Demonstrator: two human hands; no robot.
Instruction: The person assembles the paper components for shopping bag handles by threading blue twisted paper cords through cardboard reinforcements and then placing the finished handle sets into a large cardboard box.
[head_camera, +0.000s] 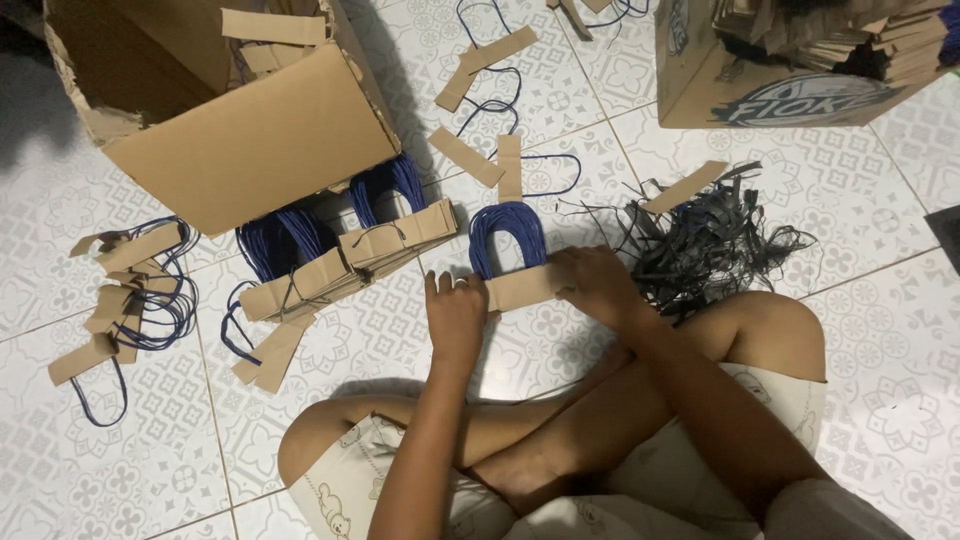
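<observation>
I sit cross-legged on a patterned tile floor. Between both hands stands a stack of brown card strips with blue cord loops (508, 262), the loops arching away from me. My left hand (455, 315) presses on the stack's left end. My right hand (595, 283) grips its right end. Two bound bundles of the same blue-cord handles (345, 250) lie to the left, near an open cardboard box (240, 130).
A pile of black strings (715, 245) lies to the right of my hands. Loose card strips with blue cords (130, 300) are scattered at left and ahead (485, 100). A second box (790, 60) full of card stacks stands at top right.
</observation>
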